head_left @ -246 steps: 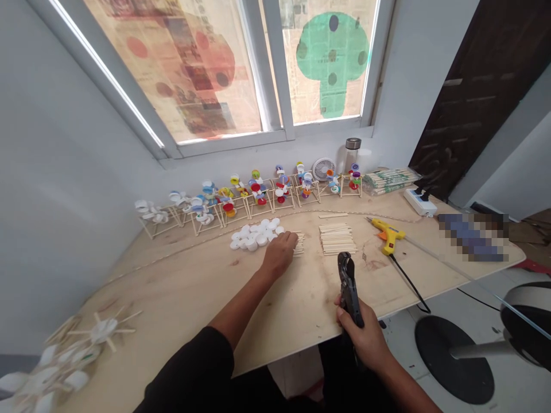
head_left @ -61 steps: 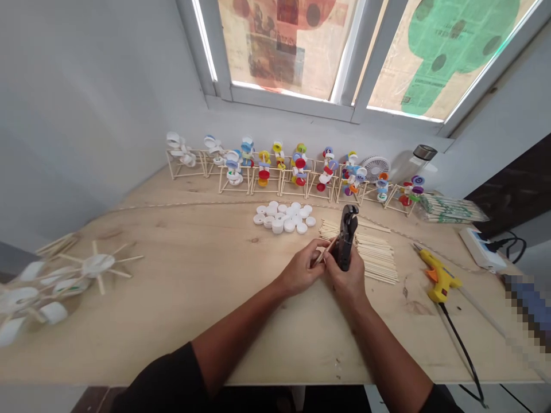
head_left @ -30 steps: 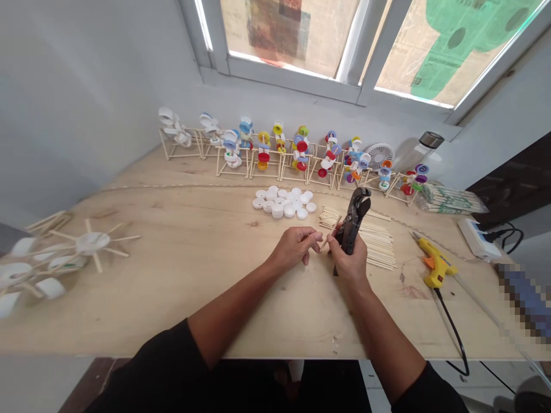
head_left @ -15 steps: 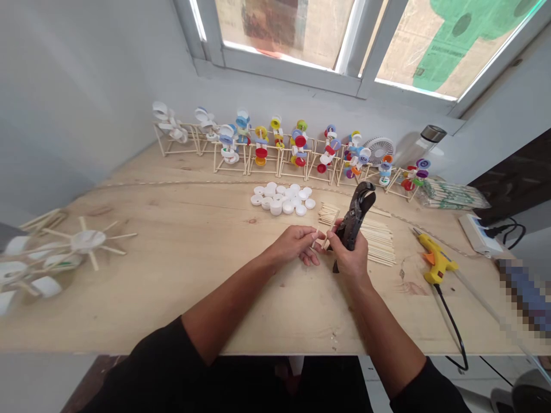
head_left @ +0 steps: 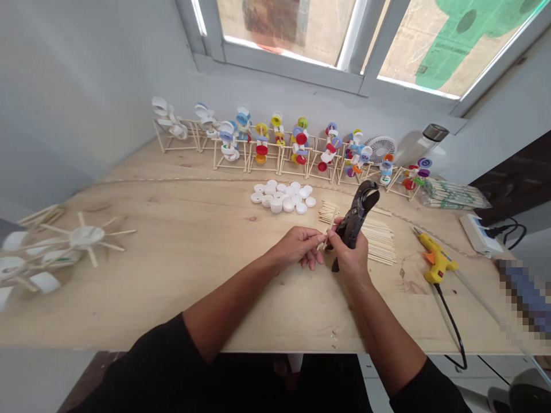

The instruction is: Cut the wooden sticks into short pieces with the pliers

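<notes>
My right hand is closed around a black hand cutter with hooked jaws, which point up and away from me. A thin wooden stick also sits between that thumb and fingers. My left hand pinches at the stick's lower end, its fingertips close to or touching my right thumb; the other fingers curl loosely below. A short stick piece in the left pinch is mostly hidden. Just behind the right hand lie a bundle of cut sticks and a smaller pile of short sticks.
White bottle caps are grouped mid-table. Bottle-cap wheels on stick frames line the back. A stick-spoked wheel lies left. On the right are a yellow glue gun with its cord, a power strip and bagged sticks.
My left hand has shifted slightly right, bringing its pinched fingertips up to the stick by my right thumb. The right hand and cutter have barely moved.
</notes>
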